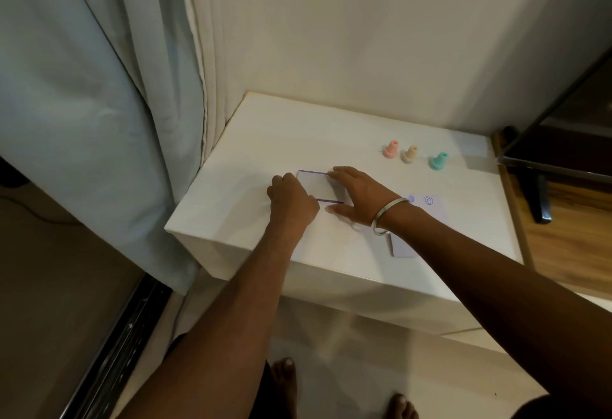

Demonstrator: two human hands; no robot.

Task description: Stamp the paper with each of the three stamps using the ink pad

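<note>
Bare table (265, 127) was left open behind the ink pad (318, 185). The right side was blocked by three stamps (410, 153) and the paper (433, 210); the wall (364, 37) closed the back.

Three stamps stand on the white table (251, 140) — one pink stamp (390, 149), one cream stamp (410, 154), one teal stamp (438, 161); one ink pad (318, 185); one paper (433, 208) bearing two visible stamped marks — and two hands, the left hand (291, 201) and right hand (359, 195)
</note>
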